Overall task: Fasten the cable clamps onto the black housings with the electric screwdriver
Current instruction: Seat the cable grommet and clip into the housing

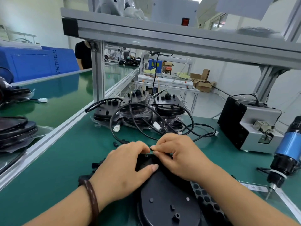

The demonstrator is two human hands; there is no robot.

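Note:
A black housing [164, 203] lies on the green mat in front of me, its far end under both hands. My left hand [125, 167] rests on that end, thumb laid across it and fingers curled. My right hand [177, 155] pinches a small black cable clamp [152, 149] between thumb and forefinger, just above the housing's screw holes. The left fingertips meet the same clamp. The electric screwdriver [284, 154], blue and black, hangs tip down at the right edge, untouched. Several more housings with cables [140, 110] are piled at the back of the mat.
A grey screw feeder box [254, 126] stands at the right rear. Loose black clamps [115, 143] lie on the mat left of my hands. A perforated black tray [206, 201] sits beside the housing. An aluminium frame post [97, 70] and overhead shelf bound the bench. A person stands far back.

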